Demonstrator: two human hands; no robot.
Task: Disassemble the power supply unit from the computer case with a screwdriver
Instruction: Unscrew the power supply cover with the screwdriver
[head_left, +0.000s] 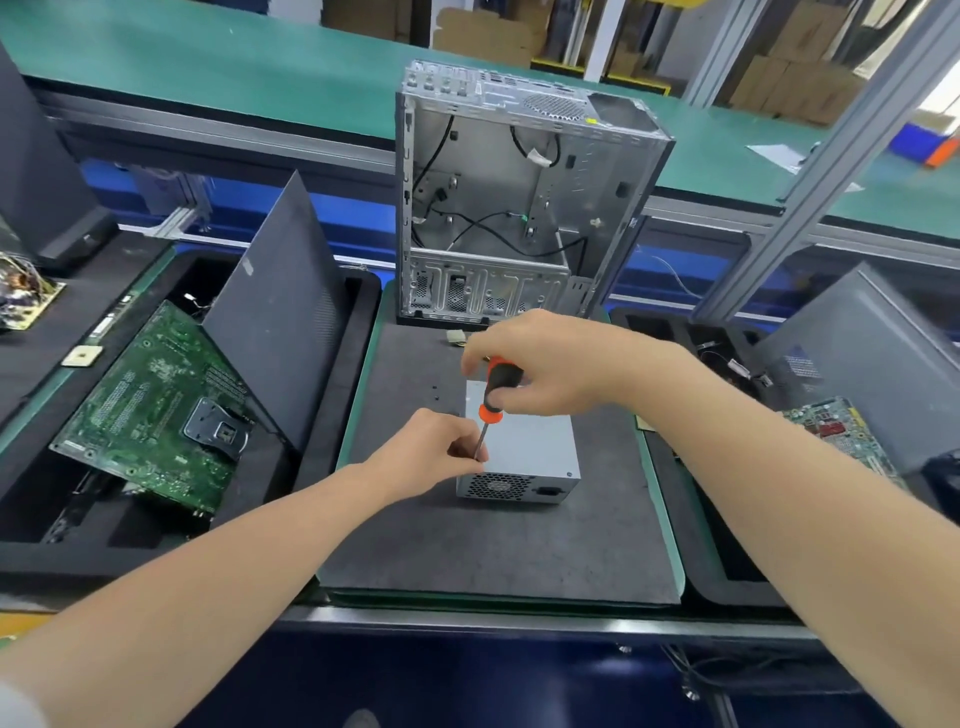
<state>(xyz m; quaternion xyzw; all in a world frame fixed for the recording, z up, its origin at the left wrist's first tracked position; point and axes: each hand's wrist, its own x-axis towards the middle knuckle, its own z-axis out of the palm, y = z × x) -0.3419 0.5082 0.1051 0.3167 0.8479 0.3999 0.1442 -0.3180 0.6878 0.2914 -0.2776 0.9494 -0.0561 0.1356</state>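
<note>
On the grey mat (493, 551) at bench centre: the power supply unit (524, 441) lies flat with its fan grille toward the worker. It is well apart from the computer case (519, 208), which stands upright and open at the mat's far edge with only loose cables inside. The unit is out of the case, so the step in hand looks like a screw on the unit's own shell, near its front-left top corner.

Right hand (550, 364) is wrapped round the orange-and-black handle of the screwdriver (498, 384). Tool is near upright, handle tipped a little to the right. Left hand (431, 452) pinches the bare shaft low down. The tip is hidden behind the fingers, so seating in a screw head cannot be confirmed.

Notes for doing it well:
- Set the shaft square to the screw.
- Press down through the handle before turning, else the bit may cam out and chew the head.
- Left fingers guide only, loose enough for the shaft to spin.
- Nothing braces the unit, so it may skate on the mat.
- Two small dark specks (435, 392) lie left of the unit, probably removed screws. Park the next one with them.
</note>
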